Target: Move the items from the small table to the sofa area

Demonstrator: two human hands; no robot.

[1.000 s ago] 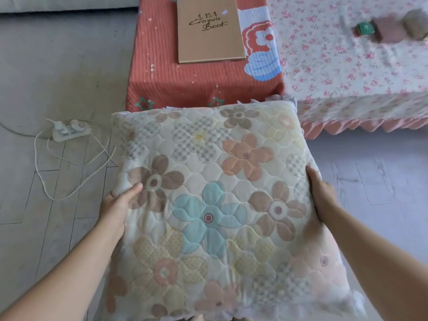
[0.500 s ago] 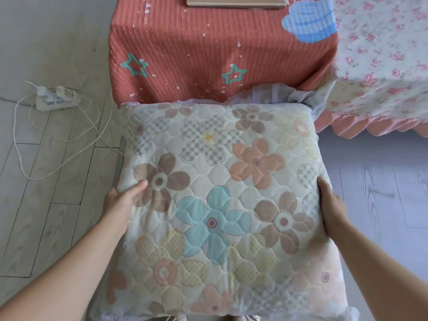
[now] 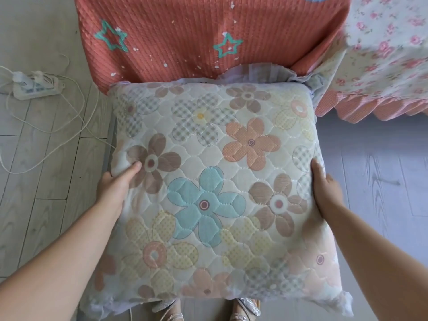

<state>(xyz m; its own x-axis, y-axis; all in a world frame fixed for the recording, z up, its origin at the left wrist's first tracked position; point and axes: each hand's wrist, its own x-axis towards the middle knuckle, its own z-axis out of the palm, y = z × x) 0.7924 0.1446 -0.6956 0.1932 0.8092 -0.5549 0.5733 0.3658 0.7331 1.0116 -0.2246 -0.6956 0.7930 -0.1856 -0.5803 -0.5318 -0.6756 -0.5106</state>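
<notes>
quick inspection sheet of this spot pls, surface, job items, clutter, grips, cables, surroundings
surface: grey plank floor; no tabletop in view
job's things: floral quilted cushion, held roughly flat above the floor
clutter: nothing seen
grips: left grip and right grip, bare hands, hold the cushion's opposite side edges, thumbs on top
cables: white power strip on the floor at left, plugs in it; loose white cords loop toward the cushion
surroundings: orange-red cover with green stars ahead; floral cloth with pink frill at right; sandalled feet below the cushion
</notes>
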